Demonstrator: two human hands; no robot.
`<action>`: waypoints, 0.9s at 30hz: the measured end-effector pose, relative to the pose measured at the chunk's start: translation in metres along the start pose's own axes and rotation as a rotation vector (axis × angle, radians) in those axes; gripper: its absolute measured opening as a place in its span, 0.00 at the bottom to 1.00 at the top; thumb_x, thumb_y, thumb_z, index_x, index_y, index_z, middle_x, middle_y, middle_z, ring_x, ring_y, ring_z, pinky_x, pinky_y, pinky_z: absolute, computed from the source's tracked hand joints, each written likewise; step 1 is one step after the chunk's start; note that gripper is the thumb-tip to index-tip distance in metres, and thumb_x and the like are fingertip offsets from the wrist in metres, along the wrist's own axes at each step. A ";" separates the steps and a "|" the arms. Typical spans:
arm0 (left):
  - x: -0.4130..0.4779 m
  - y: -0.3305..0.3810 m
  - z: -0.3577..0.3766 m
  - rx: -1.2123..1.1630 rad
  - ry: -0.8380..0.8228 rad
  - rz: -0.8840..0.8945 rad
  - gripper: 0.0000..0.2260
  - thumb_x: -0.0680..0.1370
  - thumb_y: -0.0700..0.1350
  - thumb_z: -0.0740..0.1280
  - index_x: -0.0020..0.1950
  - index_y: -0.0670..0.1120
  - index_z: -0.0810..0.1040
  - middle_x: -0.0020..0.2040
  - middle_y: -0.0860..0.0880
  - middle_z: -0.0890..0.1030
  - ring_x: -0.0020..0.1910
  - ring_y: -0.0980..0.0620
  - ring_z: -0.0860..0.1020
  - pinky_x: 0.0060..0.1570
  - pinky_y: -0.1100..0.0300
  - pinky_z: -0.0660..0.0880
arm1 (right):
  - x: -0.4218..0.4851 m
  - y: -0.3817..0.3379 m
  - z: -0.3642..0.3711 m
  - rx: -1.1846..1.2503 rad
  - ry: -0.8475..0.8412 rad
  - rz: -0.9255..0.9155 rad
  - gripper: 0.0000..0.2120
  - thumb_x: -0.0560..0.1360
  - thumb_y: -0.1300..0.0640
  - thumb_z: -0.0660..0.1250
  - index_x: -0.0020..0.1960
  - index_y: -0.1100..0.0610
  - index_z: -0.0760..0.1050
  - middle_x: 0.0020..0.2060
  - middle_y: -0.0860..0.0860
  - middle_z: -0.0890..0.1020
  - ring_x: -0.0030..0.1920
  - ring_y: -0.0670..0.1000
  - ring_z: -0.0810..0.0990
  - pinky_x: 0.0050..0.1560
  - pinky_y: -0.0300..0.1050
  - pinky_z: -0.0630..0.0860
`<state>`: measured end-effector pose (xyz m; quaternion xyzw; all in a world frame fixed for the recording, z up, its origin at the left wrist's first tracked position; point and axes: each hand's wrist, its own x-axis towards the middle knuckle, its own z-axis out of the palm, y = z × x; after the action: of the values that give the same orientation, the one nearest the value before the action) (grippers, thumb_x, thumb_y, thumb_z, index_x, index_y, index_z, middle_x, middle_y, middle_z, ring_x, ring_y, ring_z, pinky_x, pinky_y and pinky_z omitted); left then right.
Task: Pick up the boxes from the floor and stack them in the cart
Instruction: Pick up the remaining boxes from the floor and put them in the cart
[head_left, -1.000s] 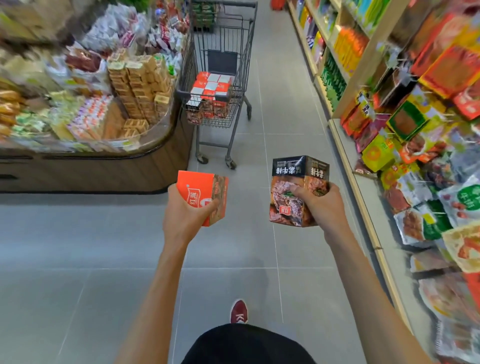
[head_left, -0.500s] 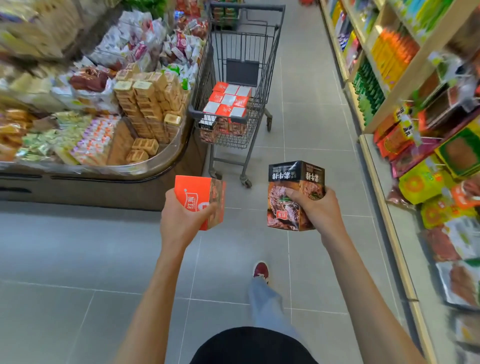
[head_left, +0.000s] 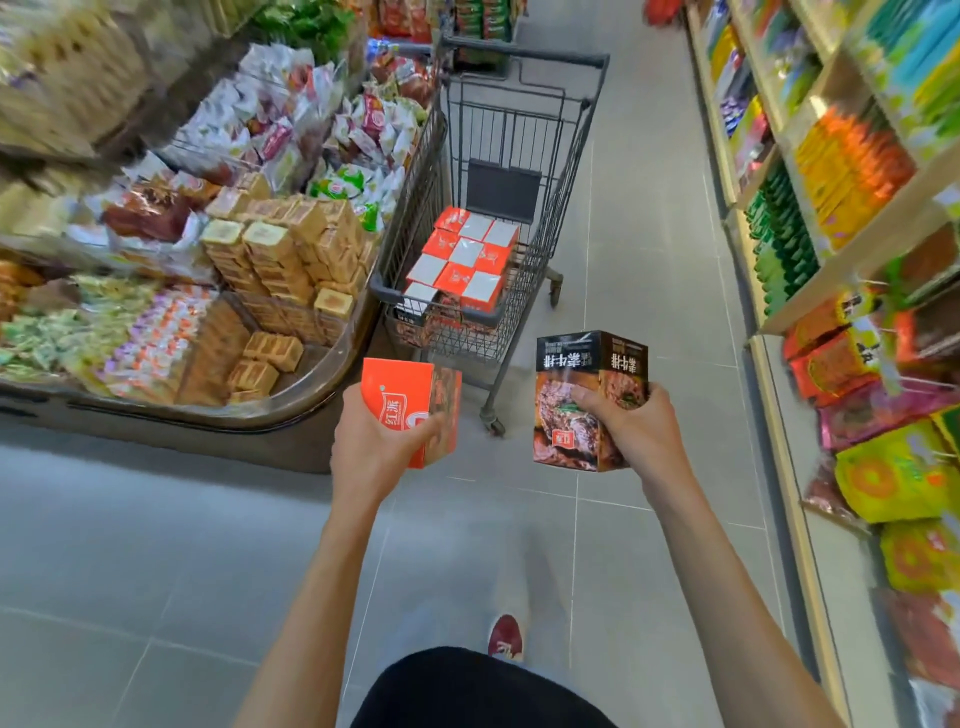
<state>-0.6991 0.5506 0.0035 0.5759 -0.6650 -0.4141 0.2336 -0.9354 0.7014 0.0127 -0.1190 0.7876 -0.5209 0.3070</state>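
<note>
The left hand (head_left: 371, 447) grips an orange box (head_left: 402, 400), fingers curled round its lower part. The palm covers the box's bottom corner, and only part of its white print shows. The right hand (head_left: 631, 431) grips a dark box (head_left: 582, 384) with the thumb across its pictured front. The other fingers wrap the far side, out of sight. Both boxes are held in the air, apart from each other, just short of the cart (head_left: 550, 249).

The cart stands ahead, close against a curved display bin (head_left: 311, 384) on the left. It holds stacked boxes (head_left: 465, 260) whose tops show orange and white. The layers beneath are seen only through the wire mesh and are hard to make out. One near wheel shows between the two held boxes; the orange box and the left hand hide the cart's lower left corner.

Shelves (head_left: 857, 249) line the right side, their goods smeared by blur toward the edge, labels unreadable. The upper left is blurred too. Below, a red shoe (head_left: 505, 636) shows on the grey floor (head_left: 156, 545), its heel hidden by dark clothing. The leg above it is a blur.
</note>
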 end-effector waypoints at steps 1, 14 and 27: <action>0.011 0.004 0.003 -0.002 -0.001 -0.005 0.35 0.60 0.59 0.80 0.60 0.52 0.69 0.51 0.54 0.79 0.48 0.54 0.80 0.51 0.47 0.81 | 0.010 -0.005 0.003 -0.005 -0.006 -0.007 0.32 0.58 0.42 0.82 0.56 0.50 0.74 0.52 0.49 0.83 0.49 0.49 0.85 0.53 0.55 0.83; 0.184 0.037 0.041 -0.021 -0.008 -0.048 0.32 0.63 0.56 0.81 0.60 0.51 0.69 0.50 0.53 0.79 0.48 0.53 0.80 0.50 0.48 0.79 | 0.152 -0.077 0.070 -0.011 -0.009 -0.016 0.25 0.60 0.45 0.82 0.52 0.49 0.76 0.50 0.47 0.85 0.47 0.47 0.86 0.52 0.51 0.83; 0.348 0.067 0.073 0.008 -0.104 -0.096 0.33 0.61 0.58 0.80 0.59 0.49 0.69 0.48 0.55 0.77 0.45 0.55 0.79 0.48 0.50 0.79 | 0.276 -0.144 0.144 -0.053 -0.002 0.008 0.16 0.66 0.52 0.81 0.46 0.47 0.75 0.45 0.42 0.83 0.44 0.43 0.84 0.46 0.42 0.80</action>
<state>-0.8742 0.2372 -0.0391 0.5857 -0.6497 -0.4515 0.1762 -1.0827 0.3920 0.0037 -0.1245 0.8013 -0.4983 0.3067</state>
